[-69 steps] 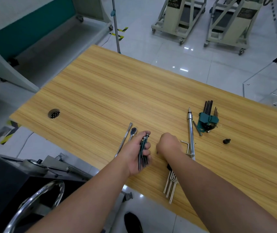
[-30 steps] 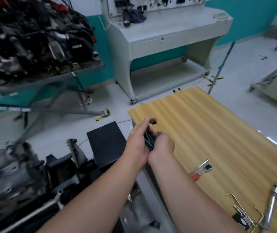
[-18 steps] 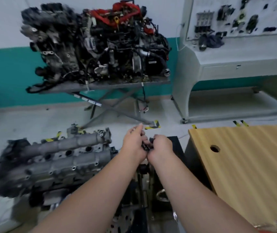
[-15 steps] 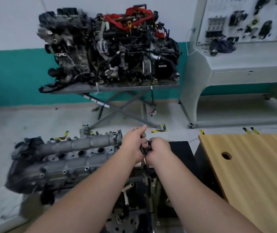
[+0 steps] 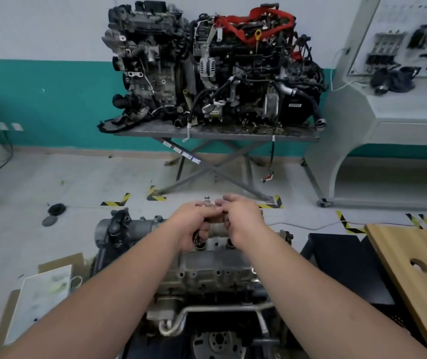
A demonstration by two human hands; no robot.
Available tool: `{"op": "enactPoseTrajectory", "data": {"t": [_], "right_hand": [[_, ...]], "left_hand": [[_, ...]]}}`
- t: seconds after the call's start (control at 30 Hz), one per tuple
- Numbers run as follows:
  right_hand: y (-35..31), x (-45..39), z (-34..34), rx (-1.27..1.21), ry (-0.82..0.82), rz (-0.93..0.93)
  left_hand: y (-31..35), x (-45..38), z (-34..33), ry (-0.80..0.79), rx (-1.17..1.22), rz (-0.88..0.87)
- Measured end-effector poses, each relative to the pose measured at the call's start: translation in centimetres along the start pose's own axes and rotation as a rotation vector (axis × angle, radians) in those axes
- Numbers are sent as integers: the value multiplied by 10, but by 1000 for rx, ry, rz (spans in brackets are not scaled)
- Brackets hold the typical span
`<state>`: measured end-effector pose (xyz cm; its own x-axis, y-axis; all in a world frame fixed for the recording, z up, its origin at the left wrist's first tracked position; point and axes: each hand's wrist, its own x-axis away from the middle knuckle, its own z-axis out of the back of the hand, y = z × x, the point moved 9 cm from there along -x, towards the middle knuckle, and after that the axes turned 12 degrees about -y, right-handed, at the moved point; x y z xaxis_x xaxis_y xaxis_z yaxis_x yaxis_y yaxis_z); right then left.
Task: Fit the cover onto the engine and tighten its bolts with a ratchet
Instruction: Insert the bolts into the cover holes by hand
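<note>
Head view: your left hand (image 5: 190, 224) and right hand (image 5: 243, 218) both grasp a dark tool set above the engine (image 5: 207, 265); the cover already looks seated there, so pick a bit next.

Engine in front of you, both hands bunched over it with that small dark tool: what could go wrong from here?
1. The left hand and right hand work a small dark tool directly above the engine; if it slips, it may drop into one of the open holes in the top.
2. The hands hide the tool, so its seating cannot be checked.
3. The wooden table lies off to the right, so fetching another tool means turning away.
</note>
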<state>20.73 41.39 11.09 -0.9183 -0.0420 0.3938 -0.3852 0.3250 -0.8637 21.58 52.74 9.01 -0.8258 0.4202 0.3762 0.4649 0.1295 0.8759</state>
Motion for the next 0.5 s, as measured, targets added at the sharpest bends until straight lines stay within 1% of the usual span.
{"op": "enactPoseTrajectory", "data": {"t": [0.1,0.2,0.27,0.33,0.4,0.5], "right_hand": [[10,-11,-32,90,-53,3],[30,-15,-54,171,-73,-86],[45,-16,-56,102,-36,-191],[56,-17,-50,-50,8,-264],[57,-17,-37,-162,63,-253],[54,-14,-17,-203,93,-218]], "left_hand": [[3,3,35,21,-21,-15],[-4,8,64,31,-99,3],[-11,10,82,41,-20,2],[-15,13,102,84,103,-22],[-20,17,121,156,197,-60],[-28,23,139,235,295,-131]]}}
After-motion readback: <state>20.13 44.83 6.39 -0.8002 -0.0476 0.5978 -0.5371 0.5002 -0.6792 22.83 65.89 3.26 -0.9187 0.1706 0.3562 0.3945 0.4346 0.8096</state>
